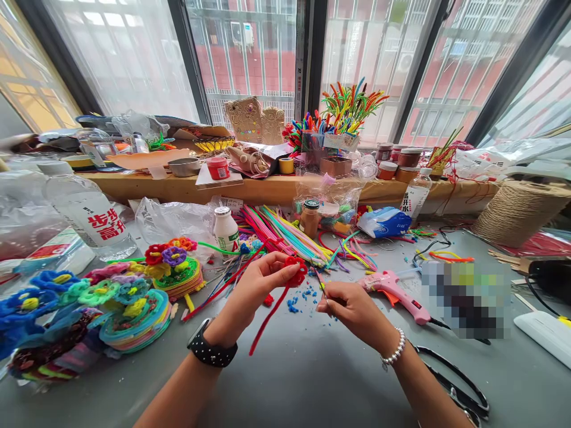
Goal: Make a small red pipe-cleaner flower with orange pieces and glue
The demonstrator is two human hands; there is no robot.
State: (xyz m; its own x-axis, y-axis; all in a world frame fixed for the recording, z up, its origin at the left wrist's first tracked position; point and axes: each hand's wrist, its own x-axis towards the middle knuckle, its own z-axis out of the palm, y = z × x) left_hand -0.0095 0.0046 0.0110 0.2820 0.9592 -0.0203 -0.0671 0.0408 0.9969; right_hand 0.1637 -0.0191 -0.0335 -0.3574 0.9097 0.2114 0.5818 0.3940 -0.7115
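Observation:
My left hand (pixel 267 282) pinches a red pipe-cleaner flower (pixel 294 272) between thumb and fingers. From the flower a loose red stem hangs down toward the table. Just to the right, my right hand (pixel 350 309) is closed around small scissors (pixel 324 288), their blades pointing up-left at the flower and a little apart from it. Its fingers partly hide the handles. Below the two hands, blue fluff clippings (pixel 293 305) are scattered on the grey table (pixel 285 380). A bundle of coloured pipe cleaners (pixel 285 232) lies behind my left hand.
Finished pipe-cleaner flowers (pixel 129 291) crowd the left side beside a large water bottle (pixel 89 214). On the right lie a pink glue gun (pixel 401 294), glasses (pixel 459 380) and a twine spool (pixel 521 208). A cluttered wooden sill (pixel 250 190) runs along the window.

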